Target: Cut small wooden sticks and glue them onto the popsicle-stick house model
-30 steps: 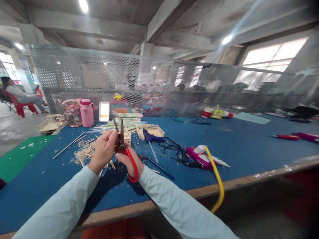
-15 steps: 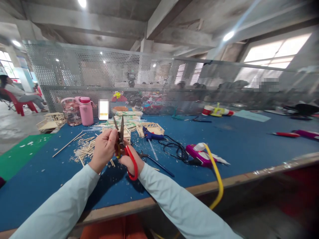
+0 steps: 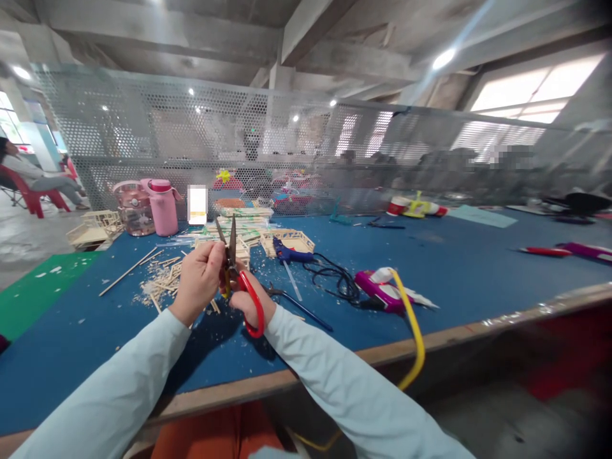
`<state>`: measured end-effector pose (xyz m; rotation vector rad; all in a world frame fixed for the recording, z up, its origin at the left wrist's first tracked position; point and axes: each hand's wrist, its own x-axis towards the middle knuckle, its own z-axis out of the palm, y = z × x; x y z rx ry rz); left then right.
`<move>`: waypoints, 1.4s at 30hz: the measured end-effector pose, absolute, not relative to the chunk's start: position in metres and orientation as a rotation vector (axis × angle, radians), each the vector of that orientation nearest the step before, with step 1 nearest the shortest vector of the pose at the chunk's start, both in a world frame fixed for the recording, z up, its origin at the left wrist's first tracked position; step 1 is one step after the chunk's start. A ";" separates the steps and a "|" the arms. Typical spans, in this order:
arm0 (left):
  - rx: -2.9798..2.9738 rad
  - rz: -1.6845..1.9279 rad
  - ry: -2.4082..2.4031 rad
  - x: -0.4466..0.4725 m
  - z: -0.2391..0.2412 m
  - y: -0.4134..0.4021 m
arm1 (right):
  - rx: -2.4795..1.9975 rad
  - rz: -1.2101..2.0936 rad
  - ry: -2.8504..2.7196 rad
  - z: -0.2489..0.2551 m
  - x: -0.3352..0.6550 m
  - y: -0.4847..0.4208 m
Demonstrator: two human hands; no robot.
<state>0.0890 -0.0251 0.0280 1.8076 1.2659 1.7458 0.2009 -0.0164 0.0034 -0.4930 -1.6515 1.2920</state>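
Note:
My right hand is closed round the red-handled scissors, whose blades point up and stand a little apart. Close against the blades, my left hand is closed in a pinch; what its fingers hold is hidden. Small wooden stick pieces lie scattered on the blue table left of my hands. Just beyond my hands are small wooden lattice frames. A pair of pliers with dark blue handles lies to the right of my right hand.
A blue glue gun with a black cord rests behind the pliers. Farther right sits a purple-and-white tool, with a yellow strip hanging over the table edge. A pink bottle and bundled sticks stand before the perforated metal screen.
The view has shifted slightly, so the table things appear a little higher. Both hands keep nearly the same pose at the scissors, and the blades remain apart.

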 end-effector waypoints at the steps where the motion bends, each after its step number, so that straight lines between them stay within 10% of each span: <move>1: 1.807 1.761 1.277 0.089 0.027 -0.025 | -0.493 1.288 -1.654 0.004 0.201 -0.016; 42: 1.434 1.704 1.022 0.092 0.024 -0.018 | -0.523 1.015 -1.652 -0.005 0.200 -0.006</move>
